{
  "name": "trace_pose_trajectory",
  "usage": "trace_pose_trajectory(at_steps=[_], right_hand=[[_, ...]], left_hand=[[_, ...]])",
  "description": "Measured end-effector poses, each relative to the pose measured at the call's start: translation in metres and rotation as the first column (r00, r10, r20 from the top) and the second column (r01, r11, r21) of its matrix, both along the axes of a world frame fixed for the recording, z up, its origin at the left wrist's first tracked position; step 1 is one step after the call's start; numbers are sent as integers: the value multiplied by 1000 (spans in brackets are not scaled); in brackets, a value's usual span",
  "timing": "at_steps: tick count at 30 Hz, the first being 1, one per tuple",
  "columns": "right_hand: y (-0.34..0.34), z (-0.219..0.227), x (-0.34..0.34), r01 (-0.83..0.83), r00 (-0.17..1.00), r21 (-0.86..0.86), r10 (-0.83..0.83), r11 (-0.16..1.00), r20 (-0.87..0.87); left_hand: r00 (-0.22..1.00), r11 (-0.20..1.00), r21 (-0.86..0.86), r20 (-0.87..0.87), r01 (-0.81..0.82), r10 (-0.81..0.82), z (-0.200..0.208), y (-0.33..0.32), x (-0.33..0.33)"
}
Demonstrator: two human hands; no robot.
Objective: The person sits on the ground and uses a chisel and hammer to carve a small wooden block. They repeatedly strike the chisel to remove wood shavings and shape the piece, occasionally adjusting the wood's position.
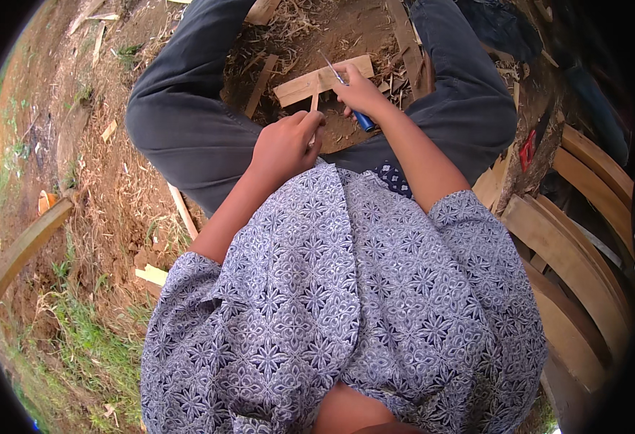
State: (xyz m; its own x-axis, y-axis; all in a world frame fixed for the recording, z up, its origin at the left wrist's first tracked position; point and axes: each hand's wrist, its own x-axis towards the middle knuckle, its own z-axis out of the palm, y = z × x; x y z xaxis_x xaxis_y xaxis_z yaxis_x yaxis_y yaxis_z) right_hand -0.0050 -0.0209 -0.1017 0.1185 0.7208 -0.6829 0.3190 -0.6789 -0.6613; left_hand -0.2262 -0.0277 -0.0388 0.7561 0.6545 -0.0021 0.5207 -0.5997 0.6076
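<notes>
My left hand point(287, 146) is closed around a thin wooden stick point(314, 100), whose upper end reaches a short block of wood point(293, 91) lying on the ground between my legs. In my right hand point(361, 94) is a knife with a blue handle point(364, 121). Its narrow blade point(327, 64) points up and to the left, over the block and away from the stick. The fingers of my right hand wrap round the upper part of the handle, partly hiding it. Both hands are close together.
Wood shavings point(296, 27) and loose scraps litter the brown soil around my bent legs. Long curved-looking planks point(570, 249) are stacked at my right, near a red object point(527, 150). On the left a beam point(24, 249) crosses above soil and grass point(90, 343).
</notes>
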Motion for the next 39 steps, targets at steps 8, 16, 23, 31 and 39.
trace_pose_trajectory(at_steps=[8,16,23,31,39], right_hand=[[11,-6,-4,-124,986,-49,128,991,105],[-4,10,5,-243,969,-22,244,970,47],[-27,62,-1,-327,945,-145,326,934,-37],[-29,82,-4,-360,932,-195,362,912,-24],[-18,91,-12,-453,882,-216,471,865,38]], left_hand=[[996,996,-9,-25,87,-88,-4,0,-12],[993,997,17,-94,78,-76,-8,-11,-14],[994,994,19,-39,103,-102,-13,-13,-19],[991,991,-2,-19,135,-135,-14,-15,-19],[989,985,-112,-55,128,-135,-14,-25,-22]])
